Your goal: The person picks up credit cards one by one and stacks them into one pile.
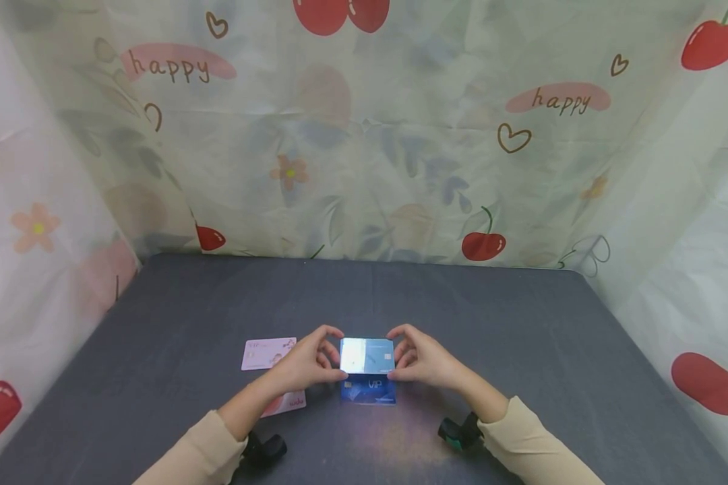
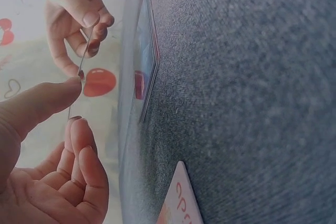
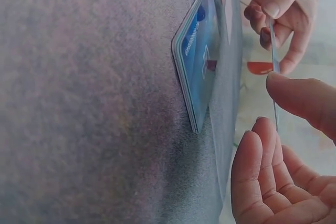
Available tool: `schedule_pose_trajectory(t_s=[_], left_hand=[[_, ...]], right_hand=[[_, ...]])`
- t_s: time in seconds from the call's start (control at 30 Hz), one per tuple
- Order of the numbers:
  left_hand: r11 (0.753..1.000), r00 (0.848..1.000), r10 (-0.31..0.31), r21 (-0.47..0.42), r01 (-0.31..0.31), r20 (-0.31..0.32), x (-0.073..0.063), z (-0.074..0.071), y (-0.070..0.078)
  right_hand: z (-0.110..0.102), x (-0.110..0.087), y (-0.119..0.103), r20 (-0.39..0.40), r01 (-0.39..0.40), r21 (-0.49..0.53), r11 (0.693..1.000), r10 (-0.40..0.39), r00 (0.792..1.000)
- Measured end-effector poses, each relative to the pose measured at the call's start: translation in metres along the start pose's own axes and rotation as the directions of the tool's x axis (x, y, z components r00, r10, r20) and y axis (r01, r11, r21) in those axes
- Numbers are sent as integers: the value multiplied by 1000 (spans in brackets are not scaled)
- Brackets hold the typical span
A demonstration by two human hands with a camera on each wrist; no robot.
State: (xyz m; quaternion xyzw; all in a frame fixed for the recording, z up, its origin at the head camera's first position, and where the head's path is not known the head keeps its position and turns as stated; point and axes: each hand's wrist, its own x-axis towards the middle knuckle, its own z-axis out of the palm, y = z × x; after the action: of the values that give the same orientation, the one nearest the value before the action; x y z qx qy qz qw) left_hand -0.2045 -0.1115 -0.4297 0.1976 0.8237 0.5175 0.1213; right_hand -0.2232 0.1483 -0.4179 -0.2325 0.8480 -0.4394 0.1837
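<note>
A light blue card (image 1: 367, 356) is held up by both hands, one at each short end, with glare over its left half. My left hand (image 1: 309, 357) pinches the left end between thumb and fingers; my right hand (image 1: 423, 358) pinches the right end likewise. From both wrist views the card shows edge-on as a thin strip, raised off the table. Below it lies a dark blue VIP card (image 1: 368, 393), which the right wrist view shows as the top of a small stack (image 3: 197, 61).
To the left lie a pink card (image 1: 263, 354) and, nearer, a second pinkish card (image 1: 291, 402), both partly covered by the left hand and forearm. Everything lies on a dark grey cloth-covered table (image 1: 491, 323). A printed curtain (image 1: 364, 135) hangs behind and at both sides.
</note>
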Motion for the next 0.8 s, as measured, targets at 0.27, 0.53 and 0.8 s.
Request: schedule_pose_trajectory(t_s=[0.27, 0.53, 0.8], left_hand=[[1000, 1000, 9, 17, -10, 17, -1, 2, -1], [999, 999, 14, 35, -16, 40, -2, 3, -3], [999, 999, 4, 48, -6, 48, -4, 6, -3]], right_hand=[[2, -3, 3, 17, 0, 9, 1000, 0, 1000], [5, -7, 3, 27, -16, -1, 1000, 16, 1000], [7, -10, 2, 38, -25, 0, 1000, 25, 999]])
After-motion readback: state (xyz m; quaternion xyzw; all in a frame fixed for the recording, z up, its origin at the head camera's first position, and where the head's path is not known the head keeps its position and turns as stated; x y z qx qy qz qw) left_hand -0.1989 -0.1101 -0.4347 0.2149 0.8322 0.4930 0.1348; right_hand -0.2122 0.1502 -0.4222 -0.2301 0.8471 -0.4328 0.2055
